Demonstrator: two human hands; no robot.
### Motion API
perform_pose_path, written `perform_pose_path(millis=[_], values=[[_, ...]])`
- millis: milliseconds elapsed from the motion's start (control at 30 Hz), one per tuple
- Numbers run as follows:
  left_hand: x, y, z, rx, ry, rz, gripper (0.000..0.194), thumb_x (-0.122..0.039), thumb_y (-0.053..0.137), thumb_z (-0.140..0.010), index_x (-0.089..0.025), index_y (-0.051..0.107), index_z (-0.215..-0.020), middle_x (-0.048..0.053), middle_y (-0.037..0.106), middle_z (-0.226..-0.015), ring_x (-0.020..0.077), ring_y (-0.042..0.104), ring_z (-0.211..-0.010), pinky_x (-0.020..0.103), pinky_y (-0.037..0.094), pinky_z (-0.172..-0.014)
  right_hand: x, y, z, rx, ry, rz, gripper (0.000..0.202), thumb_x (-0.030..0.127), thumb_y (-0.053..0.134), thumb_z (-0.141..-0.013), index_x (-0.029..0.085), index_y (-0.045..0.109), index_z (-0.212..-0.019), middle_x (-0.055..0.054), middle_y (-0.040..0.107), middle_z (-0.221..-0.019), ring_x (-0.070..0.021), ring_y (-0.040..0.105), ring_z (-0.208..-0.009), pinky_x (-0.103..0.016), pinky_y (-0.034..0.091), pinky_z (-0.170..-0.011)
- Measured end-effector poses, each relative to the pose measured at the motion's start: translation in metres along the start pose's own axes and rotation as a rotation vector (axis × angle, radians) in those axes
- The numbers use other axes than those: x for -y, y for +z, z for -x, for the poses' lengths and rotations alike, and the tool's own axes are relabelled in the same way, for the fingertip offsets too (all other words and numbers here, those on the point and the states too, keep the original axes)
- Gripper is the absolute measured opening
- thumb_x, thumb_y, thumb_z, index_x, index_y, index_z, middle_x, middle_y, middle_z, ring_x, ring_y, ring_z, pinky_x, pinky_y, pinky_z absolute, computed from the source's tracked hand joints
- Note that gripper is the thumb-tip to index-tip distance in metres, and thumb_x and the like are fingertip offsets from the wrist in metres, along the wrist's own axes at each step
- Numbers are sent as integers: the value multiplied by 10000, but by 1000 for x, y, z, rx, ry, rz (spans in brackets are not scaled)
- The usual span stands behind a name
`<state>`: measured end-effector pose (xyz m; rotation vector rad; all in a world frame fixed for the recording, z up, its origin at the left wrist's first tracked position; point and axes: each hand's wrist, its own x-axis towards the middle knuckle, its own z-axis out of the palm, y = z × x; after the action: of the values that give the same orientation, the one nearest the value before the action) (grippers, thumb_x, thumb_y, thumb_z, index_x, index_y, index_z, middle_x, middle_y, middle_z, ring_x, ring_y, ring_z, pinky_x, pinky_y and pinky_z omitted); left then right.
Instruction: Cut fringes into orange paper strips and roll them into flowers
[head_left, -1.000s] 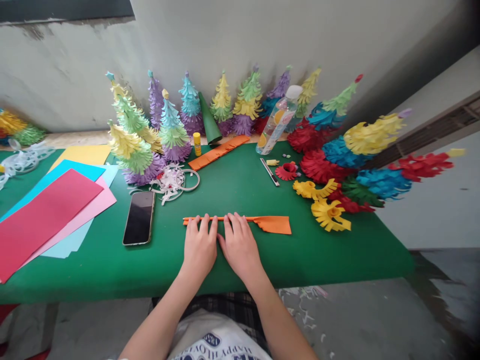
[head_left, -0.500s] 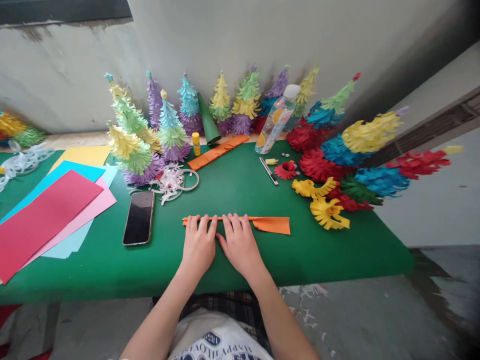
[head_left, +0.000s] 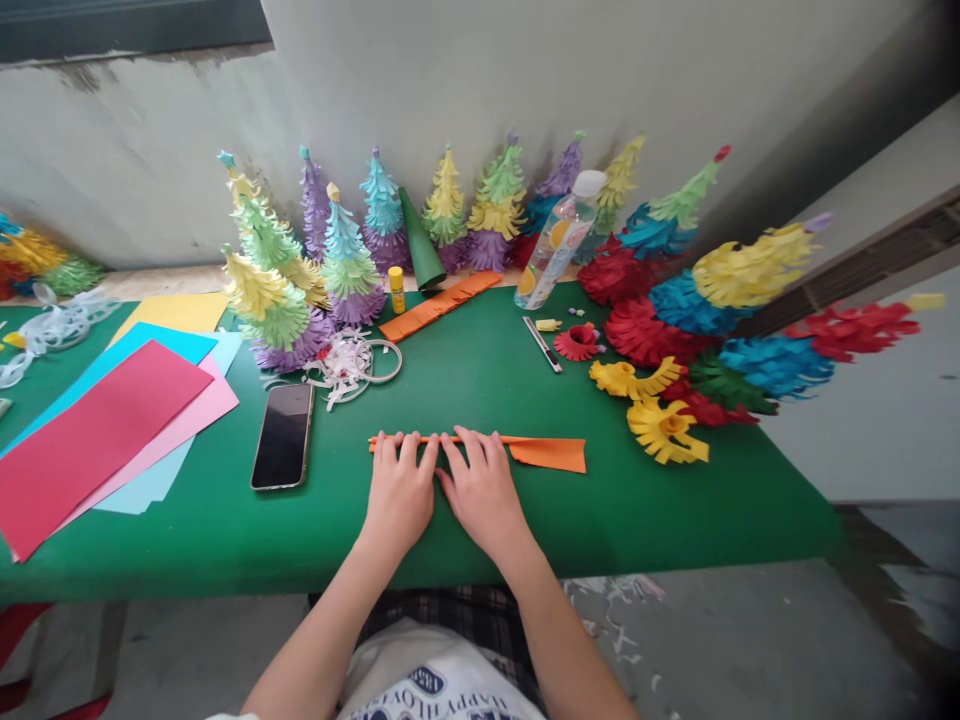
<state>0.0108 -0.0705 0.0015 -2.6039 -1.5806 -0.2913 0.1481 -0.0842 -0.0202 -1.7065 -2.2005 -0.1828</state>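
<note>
An orange paper strip (head_left: pixel 551 454) lies on the green table near its front edge, its upper edge curled round a thin stick whose tip shows at the left end. My left hand (head_left: pixel 401 490) presses on the strip's left part, fingertips on the rolled edge. Beside it, my right hand (head_left: pixel 484 490) presses on the middle of the roll, its fingers slightly apart. The thumbs are close together between the hands. The strip's right end lies flat and uncovered. What is under the palms is hidden.
A phone (head_left: pixel 283 437) lies left of my hands, near coloured paper sheets (head_left: pixel 105 440). Behind are a fringed orange strip (head_left: pixel 441 306), a glue stick (head_left: pixel 396 289), a bottle (head_left: pixel 559 240), a cutter (head_left: pixel 542 345), yellow fringed curls (head_left: pixel 666 430) and several paper trees.
The view has shifted slightly, so the table's things appear a little further right. My fingers have moved slightly on the rolled edge; both hands remain on the orange strip.
</note>
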Motion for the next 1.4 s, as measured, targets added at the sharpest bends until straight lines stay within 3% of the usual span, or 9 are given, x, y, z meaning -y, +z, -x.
perform_pose_path(millis=[500, 1400], values=[[0, 7, 10, -79, -4, 7, 489, -91, 489, -799, -172, 556, -1277, 158, 529, -1212, 299, 490, -1123, 527, 418, -997, 0, 5, 7, -46, -42, -8, 352, 276, 470, -942, 104, 618, -1210, -173, 641, -1159, -315, 517, -1155, -567, 371, -1027], [-1, -3, 15, -87, -1, 68, 455, -78, 468, -790, -149, 591, -1223, 143, 552, -1092, 290, 482, -1038, 490, 456, -930, 3, -1, 12, -37, -50, 42, 368, 283, 541, -903, 83, 602, -1206, -175, 614, -1067, -299, 535, -1026, -558, 406, -1002]])
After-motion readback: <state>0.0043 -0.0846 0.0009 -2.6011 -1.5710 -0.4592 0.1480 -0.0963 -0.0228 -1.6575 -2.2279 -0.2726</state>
